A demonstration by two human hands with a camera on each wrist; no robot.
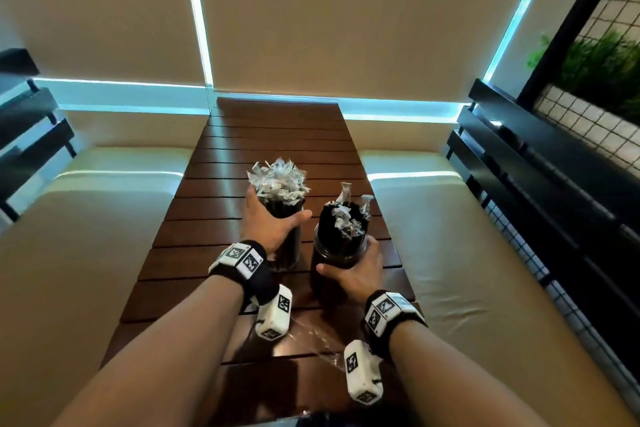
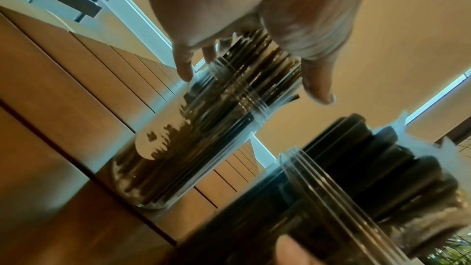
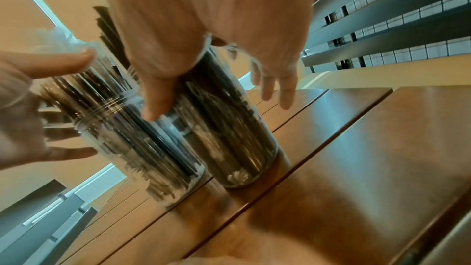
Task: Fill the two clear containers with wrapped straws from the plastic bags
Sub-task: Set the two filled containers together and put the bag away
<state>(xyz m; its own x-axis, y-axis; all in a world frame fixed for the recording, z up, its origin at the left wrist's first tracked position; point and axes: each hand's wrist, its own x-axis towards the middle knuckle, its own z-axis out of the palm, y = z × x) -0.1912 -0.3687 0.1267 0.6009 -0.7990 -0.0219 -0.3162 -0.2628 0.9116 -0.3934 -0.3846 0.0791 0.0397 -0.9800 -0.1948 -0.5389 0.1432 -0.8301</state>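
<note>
Two clear containers stand upright side by side on the wooden slat table (image 1: 277,135), both packed with dark wrapped straws. My left hand (image 1: 273,222) grips the left container (image 1: 289,250) near its mouth, where white wrapper ends (image 1: 277,180) fan out. In the left wrist view, the left hand (image 2: 251,82) has thumb and fingers on opposite sides of that container (image 2: 203,128). My right hand (image 1: 356,270) grips the nearer right container (image 1: 325,284) at its neck. In the right wrist view, the right hand (image 3: 219,104) spans that container (image 3: 229,128), blurred.
A crumpled clear plastic bag (image 1: 311,340) lies on the table under my wrists. Cream bench cushions sit left (image 1: 86,236) and right (image 1: 467,253) of the narrow table. A black slatted backrest (image 1: 554,184) runs along the right, with a wire grid and plants behind it.
</note>
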